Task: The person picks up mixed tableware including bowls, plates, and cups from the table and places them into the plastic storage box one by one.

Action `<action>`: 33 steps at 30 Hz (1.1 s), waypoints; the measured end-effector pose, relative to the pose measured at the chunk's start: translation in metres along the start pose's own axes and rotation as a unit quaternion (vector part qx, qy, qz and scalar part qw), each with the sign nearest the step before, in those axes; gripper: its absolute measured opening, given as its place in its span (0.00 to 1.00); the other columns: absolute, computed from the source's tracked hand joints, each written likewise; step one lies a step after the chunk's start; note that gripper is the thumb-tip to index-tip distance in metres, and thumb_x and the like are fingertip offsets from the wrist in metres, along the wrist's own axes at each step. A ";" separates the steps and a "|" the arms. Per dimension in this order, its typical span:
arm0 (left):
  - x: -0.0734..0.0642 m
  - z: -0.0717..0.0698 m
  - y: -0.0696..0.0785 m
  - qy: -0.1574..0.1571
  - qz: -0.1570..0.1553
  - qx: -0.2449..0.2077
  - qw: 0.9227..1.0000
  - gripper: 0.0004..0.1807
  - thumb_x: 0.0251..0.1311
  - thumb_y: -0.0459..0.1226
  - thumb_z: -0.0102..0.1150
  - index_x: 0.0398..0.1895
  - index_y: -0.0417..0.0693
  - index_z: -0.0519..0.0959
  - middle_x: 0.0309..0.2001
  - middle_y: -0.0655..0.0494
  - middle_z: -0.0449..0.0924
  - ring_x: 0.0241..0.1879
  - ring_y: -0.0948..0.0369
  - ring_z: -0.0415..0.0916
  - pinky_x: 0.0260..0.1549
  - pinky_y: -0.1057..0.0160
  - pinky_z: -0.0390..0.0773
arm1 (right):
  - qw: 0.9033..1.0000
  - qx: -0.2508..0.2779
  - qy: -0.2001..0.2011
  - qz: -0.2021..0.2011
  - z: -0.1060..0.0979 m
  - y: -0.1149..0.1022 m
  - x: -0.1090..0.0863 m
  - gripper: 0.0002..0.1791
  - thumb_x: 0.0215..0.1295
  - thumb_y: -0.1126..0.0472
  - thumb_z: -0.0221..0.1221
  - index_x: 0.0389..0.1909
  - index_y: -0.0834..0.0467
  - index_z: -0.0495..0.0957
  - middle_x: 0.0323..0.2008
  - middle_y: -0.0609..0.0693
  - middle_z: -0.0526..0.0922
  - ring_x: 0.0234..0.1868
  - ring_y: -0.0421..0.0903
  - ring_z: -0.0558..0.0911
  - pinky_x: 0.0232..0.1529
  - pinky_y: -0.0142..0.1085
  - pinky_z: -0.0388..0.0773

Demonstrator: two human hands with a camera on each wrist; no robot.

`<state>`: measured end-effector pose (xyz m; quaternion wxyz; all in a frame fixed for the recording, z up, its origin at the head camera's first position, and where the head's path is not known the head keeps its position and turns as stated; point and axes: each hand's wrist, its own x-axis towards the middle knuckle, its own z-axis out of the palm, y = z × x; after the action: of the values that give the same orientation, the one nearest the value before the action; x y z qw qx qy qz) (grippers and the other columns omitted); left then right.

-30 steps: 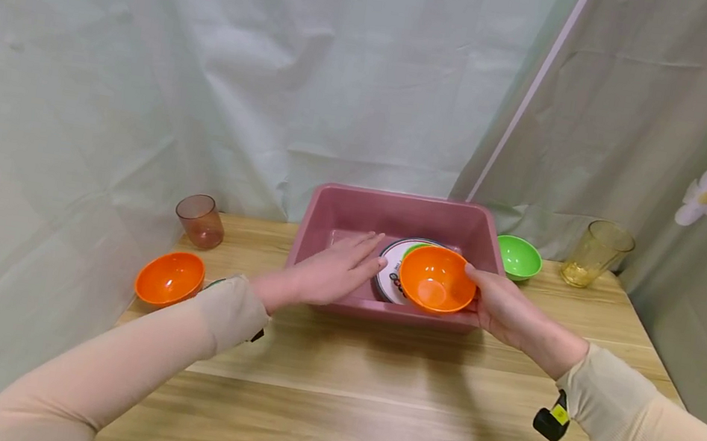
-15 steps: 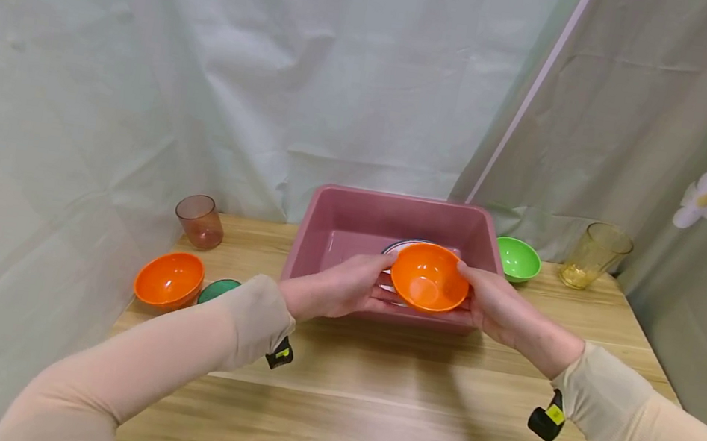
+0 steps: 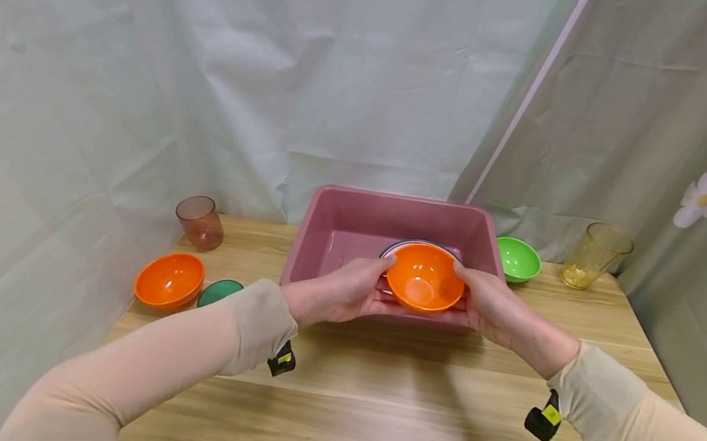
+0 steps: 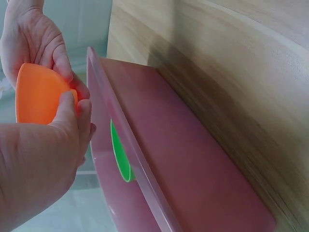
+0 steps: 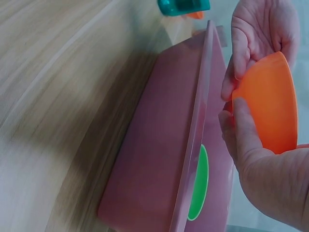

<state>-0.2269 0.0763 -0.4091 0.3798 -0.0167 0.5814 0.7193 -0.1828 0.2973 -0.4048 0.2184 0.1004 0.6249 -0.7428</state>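
Observation:
An orange bowl (image 3: 425,279) is held up by both hands over the front part of a pink tub (image 3: 396,214). My left hand (image 3: 349,289) grips its left side, thumb at the rim and fingers underneath. On the opposite side my right hand (image 3: 499,307) grips it the same way. The left wrist view shows the fingers of both hands meeting beneath the bowl. Behind it, the edge of a white plate (image 3: 392,248) with a dark rim shows inside the tub; the bowl hides most of it. A green bowl (image 4: 121,153) inside the tub appears in both wrist views.
Left of the tub are a reddish clear cup (image 3: 200,223), another orange bowl (image 3: 169,280) and a green item (image 3: 220,291) partly covered by the left sleeve. To the right stand a light green bowl (image 3: 517,260) and a yellowish clear cup (image 3: 595,257). Curtains border the wooden table (image 3: 406,424).
My left hand, earlier stretched over the tub beside the bowl, has come to grip the bowl's left side. The orange bowl and right hand have shifted slightly left.

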 end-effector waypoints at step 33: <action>0.017 -0.008 0.025 0.015 0.042 0.110 0.993 0.27 0.82 0.46 0.40 0.73 0.37 0.64 0.58 0.40 0.77 0.50 0.51 0.80 0.54 0.54 0.81 | 0.931 -0.345 0.028 -0.121 -0.028 -0.003 -0.032 0.36 0.83 0.46 0.42 0.80 0.64 0.51 0.77 0.66 0.57 0.76 0.65 0.60 0.73 0.59 0.56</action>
<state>-0.2558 0.0777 -0.3991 0.3396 0.0387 0.6626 0.6664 -0.1594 0.3315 -0.3943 0.1310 -0.0367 0.8557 -0.4993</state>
